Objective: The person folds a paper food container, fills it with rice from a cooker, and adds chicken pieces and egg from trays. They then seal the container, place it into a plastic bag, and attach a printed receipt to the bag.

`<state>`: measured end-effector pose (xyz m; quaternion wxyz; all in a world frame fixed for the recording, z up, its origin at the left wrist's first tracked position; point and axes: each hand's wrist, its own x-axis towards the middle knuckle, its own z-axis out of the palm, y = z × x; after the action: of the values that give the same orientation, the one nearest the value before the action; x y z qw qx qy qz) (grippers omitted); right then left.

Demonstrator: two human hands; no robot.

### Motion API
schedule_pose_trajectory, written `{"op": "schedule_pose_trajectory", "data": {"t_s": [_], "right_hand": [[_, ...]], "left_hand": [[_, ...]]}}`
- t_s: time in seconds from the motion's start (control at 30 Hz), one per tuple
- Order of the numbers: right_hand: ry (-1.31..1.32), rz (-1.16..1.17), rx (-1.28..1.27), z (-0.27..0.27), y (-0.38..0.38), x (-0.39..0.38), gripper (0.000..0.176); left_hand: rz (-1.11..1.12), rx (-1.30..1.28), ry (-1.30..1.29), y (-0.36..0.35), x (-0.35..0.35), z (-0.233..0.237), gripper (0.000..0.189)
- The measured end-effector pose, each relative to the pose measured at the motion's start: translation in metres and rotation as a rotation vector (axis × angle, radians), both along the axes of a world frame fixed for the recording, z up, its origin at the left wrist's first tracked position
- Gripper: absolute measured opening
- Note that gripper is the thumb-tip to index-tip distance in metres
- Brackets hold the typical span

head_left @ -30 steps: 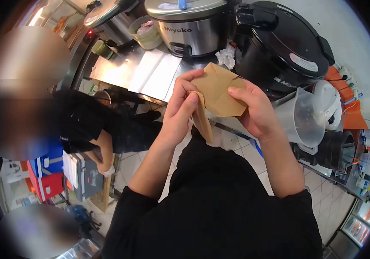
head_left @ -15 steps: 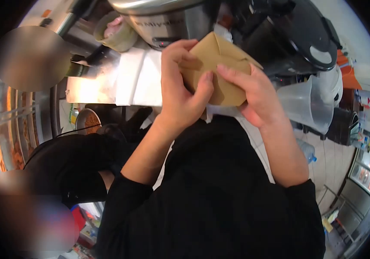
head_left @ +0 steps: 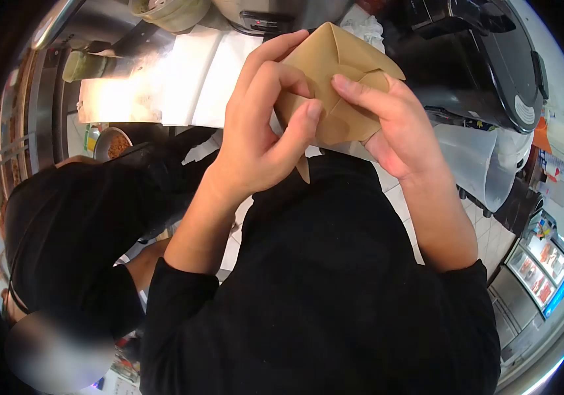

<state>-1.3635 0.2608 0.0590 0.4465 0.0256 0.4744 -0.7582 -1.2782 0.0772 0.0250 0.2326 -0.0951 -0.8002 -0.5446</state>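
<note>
Both my hands hold a brown paper takeaway box (head_left: 341, 56) with folded flaps, up in front of my body. My left hand (head_left: 255, 125) is at its left side, index finger bent and thumb near a side flap. Some of its fingers reach behind the box. My right hand (head_left: 403, 125) grips the right side, the thumb pressed on the folded top and the other fingers hidden underneath. A pointed bit of brown paper shows below my left hand.
White paper sheets (head_left: 193, 72) lie on the counter behind my left hand. A steel cooker (head_left: 282, 16) and a black appliance (head_left: 466, 72) stand beyond. At right is a clear plastic container (head_left: 469, 161). A co-worker in black (head_left: 84, 224) is close on my left, near a pan of food (head_left: 112, 143).
The view has shifted, so the counter items sit higher. My left index finger has curled in toward the box, and the box has tilted a little. The co-worker's body shows more at left.
</note>
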Motion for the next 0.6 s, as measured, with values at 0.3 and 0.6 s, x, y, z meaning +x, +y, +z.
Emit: {"op": "schedule_pose_trajectory", "data": {"t_s": [0.3,0.6], "right_hand": [[0.144,0.011,0.024,0.002,-0.005,0.002,0.039],[0.045,0.068,-0.009,0.003,-0.011,-0.003,0.042]], "left_hand": [[0.085,0.343,-0.139,0.014,0.005,-0.004,0.027],[0.017,0.054,-0.022,0.000,0.006,-0.006,0.041]]}}
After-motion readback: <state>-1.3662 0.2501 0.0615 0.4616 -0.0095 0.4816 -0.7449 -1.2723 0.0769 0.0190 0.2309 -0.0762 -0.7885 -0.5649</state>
